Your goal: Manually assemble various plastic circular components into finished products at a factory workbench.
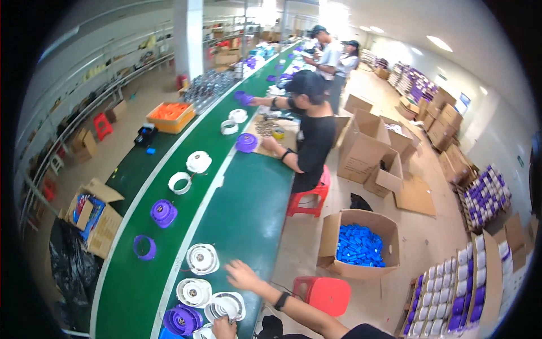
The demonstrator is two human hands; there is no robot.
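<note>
At the bottom of the view, my left hand [224,327] has its fingers curled on the near rim of a white round plastic housing [236,299]. My right hand [244,275], a black band on its wrist, hovers over the green bench with fingers apart and nothing in them. Closest to those fingers is a white round unit [202,259] with a metal centre. A similar white unit [193,292] and a purple one [182,320] lie left of the housing. Another white part [204,332] is partly cut off beside my left hand.
A green conveyor belt [127,271] carries purple and white rings and units along my left. A co-worker [316,133] sits ahead at the bench, handling purple parts. Right of me stand a red stool [328,296], a carton [361,271] of blue pieces and stacked white-and-purple parts [446,291].
</note>
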